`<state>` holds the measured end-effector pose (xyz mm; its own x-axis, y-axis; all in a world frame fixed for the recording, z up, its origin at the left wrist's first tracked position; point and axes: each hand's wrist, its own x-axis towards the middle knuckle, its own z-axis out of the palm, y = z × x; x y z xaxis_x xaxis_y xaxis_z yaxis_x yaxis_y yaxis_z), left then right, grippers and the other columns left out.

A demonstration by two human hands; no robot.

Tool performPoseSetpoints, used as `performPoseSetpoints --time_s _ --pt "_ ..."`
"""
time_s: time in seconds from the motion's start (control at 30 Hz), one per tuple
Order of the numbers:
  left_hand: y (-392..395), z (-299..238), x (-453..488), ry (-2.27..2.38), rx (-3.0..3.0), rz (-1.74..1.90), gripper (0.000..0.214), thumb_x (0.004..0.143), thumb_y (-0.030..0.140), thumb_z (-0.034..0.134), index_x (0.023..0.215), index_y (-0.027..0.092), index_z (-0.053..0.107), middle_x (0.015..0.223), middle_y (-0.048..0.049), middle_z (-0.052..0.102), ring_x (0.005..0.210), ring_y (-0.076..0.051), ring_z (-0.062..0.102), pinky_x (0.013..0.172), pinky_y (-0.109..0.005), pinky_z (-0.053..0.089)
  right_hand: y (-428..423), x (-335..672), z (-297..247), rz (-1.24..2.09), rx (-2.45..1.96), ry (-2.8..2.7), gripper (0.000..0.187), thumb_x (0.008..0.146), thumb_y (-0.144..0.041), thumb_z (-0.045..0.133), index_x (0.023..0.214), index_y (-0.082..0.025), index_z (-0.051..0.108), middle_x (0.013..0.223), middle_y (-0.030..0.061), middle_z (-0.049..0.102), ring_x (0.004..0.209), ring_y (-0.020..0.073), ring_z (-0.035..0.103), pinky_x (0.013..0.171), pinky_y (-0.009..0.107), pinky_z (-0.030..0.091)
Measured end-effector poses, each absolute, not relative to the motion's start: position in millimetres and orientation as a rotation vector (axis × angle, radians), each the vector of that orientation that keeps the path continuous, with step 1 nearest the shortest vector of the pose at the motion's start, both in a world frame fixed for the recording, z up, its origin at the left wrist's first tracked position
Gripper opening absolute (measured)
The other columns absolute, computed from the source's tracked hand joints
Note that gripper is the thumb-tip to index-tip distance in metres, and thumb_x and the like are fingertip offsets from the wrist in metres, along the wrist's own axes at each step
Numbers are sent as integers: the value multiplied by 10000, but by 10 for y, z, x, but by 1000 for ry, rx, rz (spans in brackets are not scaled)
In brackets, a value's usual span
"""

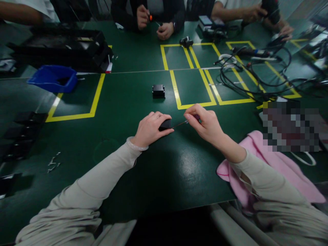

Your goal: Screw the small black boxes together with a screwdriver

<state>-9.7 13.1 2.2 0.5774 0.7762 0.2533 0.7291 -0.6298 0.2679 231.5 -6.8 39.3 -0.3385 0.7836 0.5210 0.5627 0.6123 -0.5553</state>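
Observation:
My left hand (pixel 153 129) is closed around a small black block-shaped part (pixel 165 125), pressing it near the green table top. In my right hand (pixel 203 121) is a screwdriver (pixel 182 123), its handle mostly hidden by the fingers. The thin shaft points left, and its tip meets the right side of the black part; the exact contact point is too small to tell. Beyond my hands, a similar black block (pixel 159 91) with shiny side pins sits alone on the table.
A blue bin (pixel 55 79) and stacked black trays (pixel 64 51) stand at the left. Loose screws (pixel 53 162) and several black parts (pixel 23 133) lie nearer. Tangled cables (pixel 256 78) and a pink cloth (pixel 269 164) are at the right. Co-workers' hands (pixel 165 30) work across the table.

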Motion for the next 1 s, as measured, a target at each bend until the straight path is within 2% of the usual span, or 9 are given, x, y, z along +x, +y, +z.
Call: performPoseSetpoints --time_s 0.23,0.4,0.57,0.73,0.9,1.0 --pt "126 22 -94 1288 2666 534 481 952 610 602 1252 237 646 1129 -73 683 990 -251 599 850 -359 464 -76 2310 395 377 -1041 -2040 148 1029 -298 485 1051 -212 604 806 11 649 668 141 631 634 254 466" --pt "125 22 -96 1277 2665 546 478 951 609 607 1248 237 648 1132 -68 684 995 -251 600 850 -360 466 -77 2309 400 358 -1059 -2047 162 1027 -340 513 978 -215 603 744 -2 638 617 133 603 591 248 432" --pt "126 18 -97 1280 2669 543 477 948 606 615 1250 237 649 1138 -67 684 1000 -251 602 854 -360 469 -83 2301 402 369 -1052 -2036 157 1033 -290 469 1056 -211 603 811 15 657 669 142 635 638 261 471" --pt "130 15 -96 1282 2676 537 493 952 618 601 1254 232 650 1134 -69 685 1002 -253 605 856 -363 471 -72 2310 392 385 -1075 -2027 174 1031 -362 518 977 -218 599 750 4 645 642 143 630 594 256 443" --pt "129 20 -95 1283 2680 532 495 951 615 605 1251 224 652 1130 -73 685 997 -254 606 860 -366 473 -71 2308 398 406 -1046 -2024 136 1034 -303 486 1058 -215 586 819 14 655 681 147 645 637 266 468" --pt "129 19 -95 1279 2678 538 492 950 614 607 1249 225 651 1129 -71 686 993 -253 606 855 -364 473 -71 2311 416 407 -1038 -2028 134 1036 -319 503 1021 -216 588 787 6 646 652 143 630 609 260 444"
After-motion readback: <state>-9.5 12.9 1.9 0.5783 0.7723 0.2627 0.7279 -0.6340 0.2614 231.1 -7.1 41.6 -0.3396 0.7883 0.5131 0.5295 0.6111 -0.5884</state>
